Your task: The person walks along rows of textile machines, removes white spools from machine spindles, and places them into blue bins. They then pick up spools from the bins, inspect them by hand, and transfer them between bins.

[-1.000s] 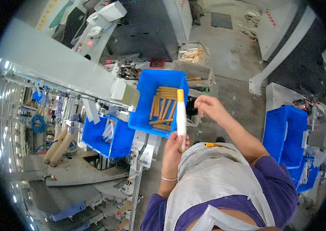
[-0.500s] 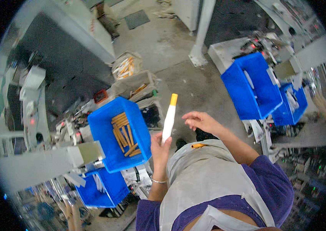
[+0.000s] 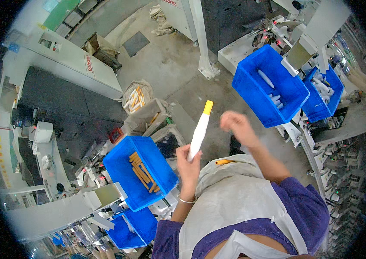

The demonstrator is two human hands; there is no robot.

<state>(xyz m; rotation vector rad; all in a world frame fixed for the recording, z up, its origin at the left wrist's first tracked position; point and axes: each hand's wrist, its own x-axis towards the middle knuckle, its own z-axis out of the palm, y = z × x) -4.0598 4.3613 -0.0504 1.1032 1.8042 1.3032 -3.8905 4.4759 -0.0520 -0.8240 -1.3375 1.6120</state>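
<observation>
My left hand (image 3: 188,164) grips the lower end of a yarn bobbin (image 3: 198,134), wound with white yarn and tipped with a yellow tube end. The bobbin points up and away, leaning a little right. Apart from it, on the right, my right hand (image 3: 237,127) hangs in the air, smeared by motion, so its fingers are unclear. An orange-yellow tube (image 3: 224,162) pokes out at the top of my white apron (image 3: 234,194).
On the left, a blue bin (image 3: 118,160) contains several brown tubes, with a smaller blue bin (image 3: 142,226) below. A large blue bin (image 3: 256,64) and a smaller blue bin (image 3: 314,110) hold white bobbins at right. Beyond stands a sack (image 3: 127,93) of white-and-yellow bobbins. Machines line both sides.
The whole view has shifted, with both sets of bins lying elsewhere in the picture. My right hand has moved up and to the right. The bobbin stays in my left hand.
</observation>
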